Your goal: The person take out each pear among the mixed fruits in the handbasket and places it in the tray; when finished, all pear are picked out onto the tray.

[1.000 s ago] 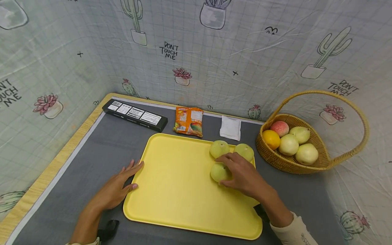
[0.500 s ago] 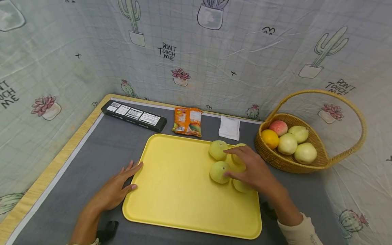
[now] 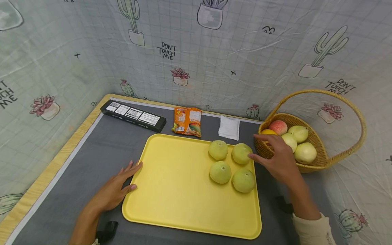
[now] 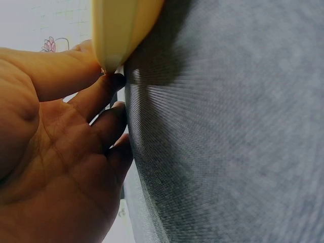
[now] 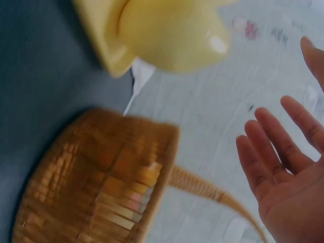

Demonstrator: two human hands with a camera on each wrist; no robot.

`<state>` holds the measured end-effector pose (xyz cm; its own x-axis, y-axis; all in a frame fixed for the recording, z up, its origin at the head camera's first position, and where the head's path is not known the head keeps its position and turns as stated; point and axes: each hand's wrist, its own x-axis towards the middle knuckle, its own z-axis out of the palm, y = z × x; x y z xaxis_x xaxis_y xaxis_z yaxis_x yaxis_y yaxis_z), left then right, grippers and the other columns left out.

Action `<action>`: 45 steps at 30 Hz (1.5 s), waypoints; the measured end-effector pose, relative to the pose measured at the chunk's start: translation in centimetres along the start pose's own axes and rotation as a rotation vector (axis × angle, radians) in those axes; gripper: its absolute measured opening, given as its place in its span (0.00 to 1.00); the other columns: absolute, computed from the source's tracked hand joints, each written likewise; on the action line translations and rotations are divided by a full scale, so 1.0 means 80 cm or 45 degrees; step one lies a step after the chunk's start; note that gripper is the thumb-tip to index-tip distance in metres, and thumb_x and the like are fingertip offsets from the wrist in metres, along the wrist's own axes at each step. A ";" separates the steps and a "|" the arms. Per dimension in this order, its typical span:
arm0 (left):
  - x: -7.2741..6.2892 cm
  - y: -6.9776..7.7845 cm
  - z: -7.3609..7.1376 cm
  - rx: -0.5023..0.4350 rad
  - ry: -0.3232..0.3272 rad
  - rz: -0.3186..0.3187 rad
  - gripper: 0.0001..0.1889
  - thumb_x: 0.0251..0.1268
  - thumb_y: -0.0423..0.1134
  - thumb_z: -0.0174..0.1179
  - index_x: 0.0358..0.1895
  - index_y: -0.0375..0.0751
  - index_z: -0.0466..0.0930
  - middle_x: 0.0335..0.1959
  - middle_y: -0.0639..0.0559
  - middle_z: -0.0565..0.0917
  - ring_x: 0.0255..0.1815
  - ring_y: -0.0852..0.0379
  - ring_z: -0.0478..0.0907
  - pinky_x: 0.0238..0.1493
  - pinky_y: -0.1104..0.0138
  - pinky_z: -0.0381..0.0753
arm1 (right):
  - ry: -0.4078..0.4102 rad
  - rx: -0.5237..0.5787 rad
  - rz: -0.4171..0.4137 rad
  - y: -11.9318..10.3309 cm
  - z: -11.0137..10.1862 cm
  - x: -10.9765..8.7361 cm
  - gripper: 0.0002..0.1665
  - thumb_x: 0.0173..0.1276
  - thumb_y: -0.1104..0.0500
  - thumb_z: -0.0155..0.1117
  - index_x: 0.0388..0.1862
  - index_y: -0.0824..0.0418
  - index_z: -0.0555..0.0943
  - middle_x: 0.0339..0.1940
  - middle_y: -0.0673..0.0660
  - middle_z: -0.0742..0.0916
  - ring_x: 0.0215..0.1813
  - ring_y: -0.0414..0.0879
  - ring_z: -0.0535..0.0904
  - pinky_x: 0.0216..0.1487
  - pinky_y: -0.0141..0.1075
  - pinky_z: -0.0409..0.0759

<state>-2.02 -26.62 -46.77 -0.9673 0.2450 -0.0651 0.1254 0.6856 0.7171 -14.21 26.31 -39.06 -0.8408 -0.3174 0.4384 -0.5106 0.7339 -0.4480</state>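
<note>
Two by two, round yellow-green fruits (image 3: 220, 172) sit at the right end of a yellow tray (image 3: 171, 190). My left hand (image 3: 114, 190) touches the tray's left rim with fingers extended; in the left wrist view its thumb (image 4: 66, 71) lies against the rim. Empty and with fingers spread, my right hand (image 3: 281, 163) hovers at the near-left side of a wicker basket (image 3: 320, 162). Inside the basket are a peach (image 3: 278, 127), several pale green fruits (image 3: 305, 153) and an orange (image 3: 267, 132), partly hidden by the hand. The right wrist view shows open fingers (image 5: 268, 152) beside the basket.
Behind the tray lie a long black box (image 3: 133, 115), an orange snack packet (image 3: 187, 121) and a white pouch (image 3: 229, 128). The basket's tall handle (image 3: 362, 126) arches over its right side. Patterned cloth (image 3: 199, 51) hangs behind the grey-covered table (image 3: 95, 146).
My right hand has let go of the front-left fruit on the tray and moved right to the basket, uncovering the other fruits. My left hand stays at the rim.
</note>
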 end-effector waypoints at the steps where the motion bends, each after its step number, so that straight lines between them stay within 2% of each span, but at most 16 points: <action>1: 0.000 0.000 0.000 0.001 0.000 -0.001 0.41 0.73 0.38 0.67 0.86 0.48 0.59 0.86 0.41 0.60 0.87 0.30 0.51 0.89 0.69 0.36 | 0.020 -0.003 0.021 0.005 -0.003 0.000 0.42 0.53 0.58 0.89 0.68 0.55 0.83 0.61 0.59 0.87 0.61 0.57 0.82 0.56 0.34 0.79; 4: 0.000 0.000 0.000 0.001 0.000 -0.004 0.41 0.73 0.38 0.67 0.86 0.48 0.59 0.86 0.41 0.60 0.87 0.30 0.51 0.89 0.70 0.36 | 0.061 0.009 0.107 0.022 -0.011 -0.001 0.41 0.55 0.58 0.89 0.68 0.56 0.83 0.61 0.61 0.86 0.59 0.58 0.82 0.51 0.16 0.74; 7: 0.000 0.001 0.000 -0.001 -0.001 -0.004 0.41 0.73 0.37 0.67 0.86 0.48 0.59 0.86 0.41 0.60 0.87 0.30 0.51 0.89 0.68 0.37 | 0.087 0.019 0.213 0.040 -0.017 -0.003 0.41 0.57 0.56 0.88 0.69 0.58 0.82 0.62 0.63 0.85 0.61 0.61 0.83 0.50 0.06 0.67; 14: 0.000 0.001 0.000 0.003 -0.009 -0.015 0.42 0.72 0.37 0.67 0.86 0.47 0.59 0.86 0.41 0.60 0.87 0.30 0.51 0.89 0.67 0.37 | 0.147 -0.012 0.422 0.080 -0.029 -0.008 0.43 0.60 0.53 0.86 0.71 0.63 0.79 0.65 0.67 0.84 0.64 0.66 0.81 0.49 0.06 0.70; 17: 0.000 0.001 0.000 0.003 -0.012 -0.024 0.42 0.72 0.37 0.67 0.86 0.48 0.59 0.87 0.41 0.59 0.87 0.30 0.51 0.89 0.64 0.38 | 0.136 -0.082 0.489 0.096 -0.033 -0.010 0.45 0.62 0.51 0.85 0.74 0.64 0.77 0.65 0.70 0.83 0.64 0.67 0.80 0.46 0.11 0.74; 21: 0.001 0.000 0.000 0.003 -0.010 -0.029 0.42 0.72 0.37 0.68 0.86 0.48 0.59 0.87 0.41 0.59 0.87 0.31 0.50 0.90 0.62 0.38 | 0.078 -0.162 0.531 0.115 -0.036 -0.012 0.47 0.64 0.48 0.83 0.76 0.65 0.74 0.62 0.75 0.81 0.59 0.70 0.77 0.49 0.37 0.79; 24: 0.001 0.000 0.001 0.001 -0.008 -0.023 0.42 0.72 0.37 0.68 0.86 0.48 0.59 0.87 0.41 0.59 0.87 0.31 0.51 0.90 0.64 0.38 | 0.021 -0.205 0.548 0.124 -0.037 -0.012 0.48 0.65 0.47 0.82 0.76 0.67 0.73 0.62 0.77 0.80 0.56 0.72 0.77 0.50 0.57 0.77; 26: 0.001 -0.001 0.000 0.000 -0.008 -0.021 0.42 0.72 0.37 0.67 0.86 0.48 0.59 0.87 0.40 0.59 0.87 0.30 0.51 0.89 0.66 0.37 | -0.020 -0.225 0.559 0.129 -0.037 -0.011 0.48 0.66 0.45 0.81 0.77 0.67 0.73 0.62 0.78 0.79 0.54 0.72 0.77 0.50 0.63 0.76; 31: 0.000 0.000 0.000 -0.002 -0.008 -0.024 0.42 0.72 0.36 0.67 0.86 0.48 0.59 0.87 0.41 0.59 0.87 0.30 0.50 0.89 0.70 0.36 | -0.095 -0.259 0.574 0.138 -0.036 -0.005 0.50 0.67 0.45 0.80 0.77 0.69 0.71 0.66 0.80 0.78 0.60 0.76 0.75 0.54 0.69 0.75; 35: 0.001 0.001 0.000 0.003 -0.013 -0.025 0.42 0.72 0.37 0.67 0.86 0.48 0.59 0.87 0.41 0.59 0.87 0.31 0.51 0.89 0.68 0.37 | -0.149 -0.281 0.599 0.142 -0.037 0.003 0.50 0.67 0.45 0.79 0.78 0.69 0.70 0.68 0.81 0.77 0.62 0.78 0.74 0.54 0.70 0.74; 41: 0.001 0.002 -0.001 -0.005 -0.012 -0.024 0.41 0.73 0.37 0.67 0.86 0.48 0.59 0.87 0.41 0.59 0.88 0.31 0.50 0.89 0.68 0.36 | -0.208 -0.336 0.580 0.149 -0.038 0.010 0.47 0.65 0.46 0.80 0.73 0.71 0.72 0.61 0.82 0.79 0.56 0.78 0.75 0.49 0.68 0.74; 45: 0.001 0.003 -0.001 -0.008 -0.014 -0.021 0.41 0.72 0.36 0.67 0.86 0.47 0.59 0.87 0.41 0.59 0.88 0.31 0.50 0.89 0.65 0.37 | -0.198 -0.375 0.530 0.153 -0.036 0.010 0.47 0.61 0.49 0.83 0.70 0.73 0.74 0.56 0.82 0.77 0.55 0.77 0.72 0.49 0.68 0.73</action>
<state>-2.05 -26.48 -46.56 -0.9668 0.2409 -0.0847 0.1077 0.6853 0.7202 -20.67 36.76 -41.97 -0.9897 -0.0320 0.1394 -0.0746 0.9471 -0.3120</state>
